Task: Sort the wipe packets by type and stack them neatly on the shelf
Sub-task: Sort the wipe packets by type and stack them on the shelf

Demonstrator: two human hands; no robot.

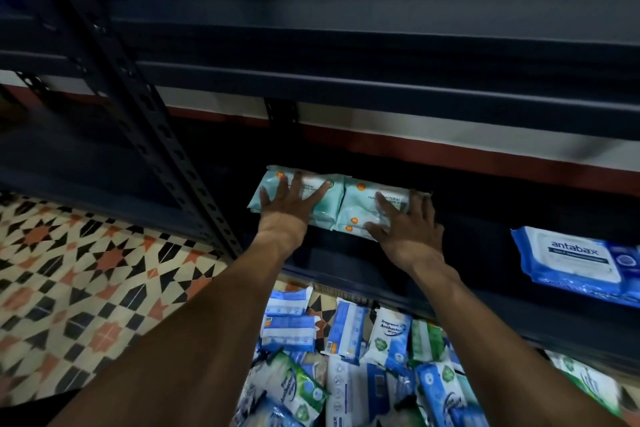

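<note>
Two short stacks of pale teal wipe packets with orange dots lie side by side on the dark shelf [346, 263]. My left hand [291, 204] rests flat with spread fingers on the left stack [270, 194]. On the right stack [360, 204] lies my right hand [405, 222], fingers straight, thumb at its front edge. A blue "antabax" packet stack [575, 260] sits on the same shelf to the right.
A heap of loose blue, white and green wipe packets [346, 357] lies on the patterned tile floor [86, 270] below the shelf. A perforated metal upright [149, 121] crosses on the left. An upper shelf board [381, 80] overhangs the working shelf.
</note>
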